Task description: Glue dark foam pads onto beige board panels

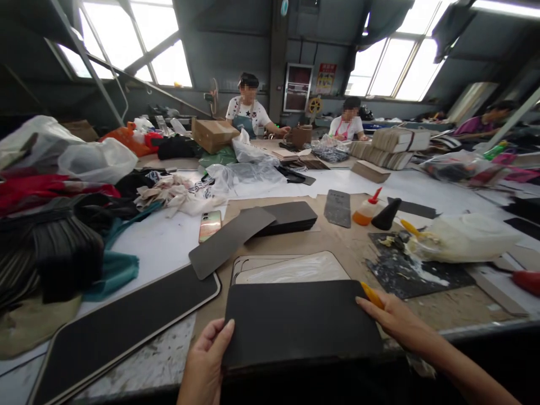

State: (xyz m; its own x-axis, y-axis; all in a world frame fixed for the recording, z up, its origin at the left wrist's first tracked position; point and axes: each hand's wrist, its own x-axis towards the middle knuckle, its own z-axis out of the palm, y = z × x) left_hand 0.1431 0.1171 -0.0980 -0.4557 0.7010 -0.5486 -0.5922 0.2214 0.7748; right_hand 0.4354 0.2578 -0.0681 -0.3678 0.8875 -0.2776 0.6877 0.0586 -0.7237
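Note:
My left hand (207, 357) grips the left edge of a black rectangular panel (301, 320), thumb on top and fingers partly hidden. At the panel's upper right corner, my right hand (386, 312) is closed around a yellow tool (372, 295), its thumb touching the panel. Only part of that tool shows, so its kind is unclear. Just behind lie rounded-corner boards (295, 267) with pale rims, the top one streaked whitish. A grey strip (232, 242) leans across a stack of dark pieces (291, 218) and onto a long black panel (126, 332) with a light border.
A white glue container (468, 239) rests on a smeared black sheet (400, 275) at right. Near it stand a red-tipped bottle (365, 209) and a black cone-shaped object (386, 215). A phone (210, 226) lies left; piled material (63, 242) flanks it. Co-workers sit across the table.

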